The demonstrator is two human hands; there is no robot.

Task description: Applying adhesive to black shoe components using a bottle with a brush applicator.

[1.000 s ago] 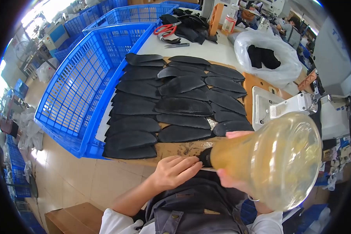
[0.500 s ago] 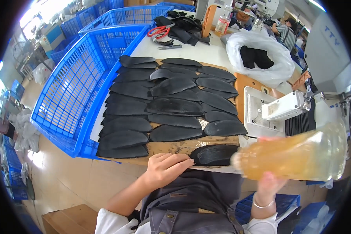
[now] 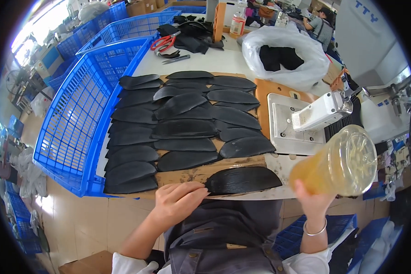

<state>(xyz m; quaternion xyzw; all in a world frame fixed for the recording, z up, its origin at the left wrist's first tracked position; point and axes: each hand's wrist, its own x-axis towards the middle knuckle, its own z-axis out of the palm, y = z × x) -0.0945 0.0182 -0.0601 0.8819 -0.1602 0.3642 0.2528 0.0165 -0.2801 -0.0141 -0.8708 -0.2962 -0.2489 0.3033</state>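
A single black curved piece (image 3: 244, 180), leaf-shaped and shiny on top, lies at the front edge of the cardboard (image 3: 187, 176). My left hand (image 3: 180, 201) is closed at its left tip, fingers pressed together on it. To the right of that piece, my right hand (image 3: 313, 201) grips a clear plastic bottle (image 3: 338, 162) of yellowish liquid. The bottle is tilted with its base toward me, and its mouth is hidden. Behind my hands, several rows of similar black pieces (image 3: 182, 128) overlap across the cardboard.
Blue plastic baskets (image 3: 73, 132) stand along the left side of the table. At the right is a white sewing machine (image 3: 322, 112). Farther back are red-handled scissors (image 3: 165, 42), tweezers (image 3: 176, 60), black scraps (image 3: 192, 39) and a white plastic bag (image 3: 285, 59) holding black fabric.
The bottle has moved away from the black piece's right end, and its base has swung toward me. My left hand stays at the piece's left tip. The whole view has shifted.
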